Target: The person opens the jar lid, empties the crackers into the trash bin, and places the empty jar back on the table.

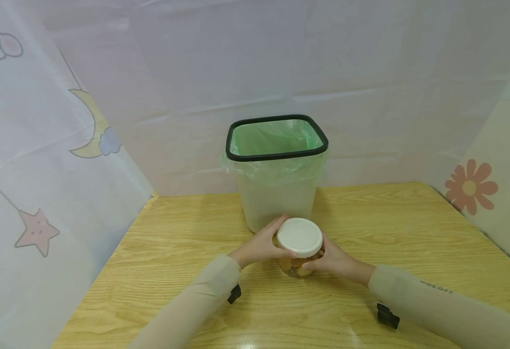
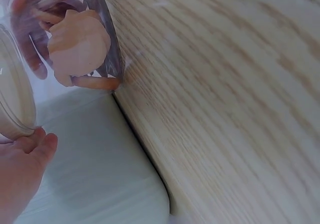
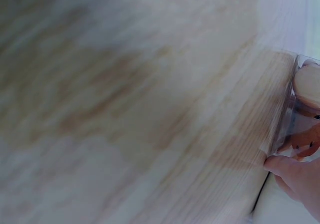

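Observation:
A clear jar [image 1: 286,266] with a white lid [image 1: 300,236] stands upright between my hands, close in front of the bin. Brown biscuits [image 2: 80,48] show through its transparent wall in the left wrist view. My left hand [image 1: 261,247] grips the lid from the left, thumb at the near edge and fingers round the far side. From the right, my right hand [image 1: 339,261] holds the jar's body below the lid, its thumb across the front. In the right wrist view only the jar's edge and part of that hand appear.
A pale bin [image 1: 276,198] with a black rim [image 1: 276,156] and a green liner bag [image 1: 276,138] stands just behind the jar. Wood-grained tabletop [image 1: 185,232] extends on both sides. Printed cloth [image 1: 185,97] hangs at the back and sides.

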### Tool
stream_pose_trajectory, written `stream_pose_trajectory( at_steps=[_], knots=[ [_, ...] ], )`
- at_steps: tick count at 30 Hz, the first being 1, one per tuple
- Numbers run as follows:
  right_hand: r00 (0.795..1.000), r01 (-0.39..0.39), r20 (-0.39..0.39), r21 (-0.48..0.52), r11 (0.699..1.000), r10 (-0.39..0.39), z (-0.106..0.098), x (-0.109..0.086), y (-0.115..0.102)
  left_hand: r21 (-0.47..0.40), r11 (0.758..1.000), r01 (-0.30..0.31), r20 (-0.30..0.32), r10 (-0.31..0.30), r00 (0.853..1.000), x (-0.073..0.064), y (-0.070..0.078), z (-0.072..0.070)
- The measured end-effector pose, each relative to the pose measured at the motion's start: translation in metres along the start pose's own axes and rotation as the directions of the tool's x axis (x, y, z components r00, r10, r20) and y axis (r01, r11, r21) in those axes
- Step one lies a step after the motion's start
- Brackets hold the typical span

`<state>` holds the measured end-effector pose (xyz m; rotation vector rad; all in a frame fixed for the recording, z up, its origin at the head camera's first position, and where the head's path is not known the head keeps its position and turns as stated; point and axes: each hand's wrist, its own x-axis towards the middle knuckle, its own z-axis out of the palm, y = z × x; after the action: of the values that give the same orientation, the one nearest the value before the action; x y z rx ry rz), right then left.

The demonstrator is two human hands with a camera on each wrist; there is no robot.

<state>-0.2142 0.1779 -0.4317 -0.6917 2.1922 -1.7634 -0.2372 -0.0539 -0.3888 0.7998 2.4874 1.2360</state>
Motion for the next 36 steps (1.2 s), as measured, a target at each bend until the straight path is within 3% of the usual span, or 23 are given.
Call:
stream_pose_trajectory(
  at_steps=[12,20,36],
  knots=[
    [1.000,0.008,0.017,0.021,1.000,-0.009,-0.003,0.001,0.004,0.013,1.000,-0.009,0.008,0.009,1.000,0.002,0.000,0.000],
    [0.999,-0.035,0.000,0.019,0.999,0.035,-0.002,0.000,0.003,0.015,1.000,-0.014,0.055,0.013,0.998,0.004,0.001,-0.008],
    [1.000,-0.023,-0.003,0.047,0.999,0.023,-0.002,0.002,0.004,0.007,0.997,-0.074,0.150,0.073,0.986,0.016,-0.001,-0.020]
  ],
)
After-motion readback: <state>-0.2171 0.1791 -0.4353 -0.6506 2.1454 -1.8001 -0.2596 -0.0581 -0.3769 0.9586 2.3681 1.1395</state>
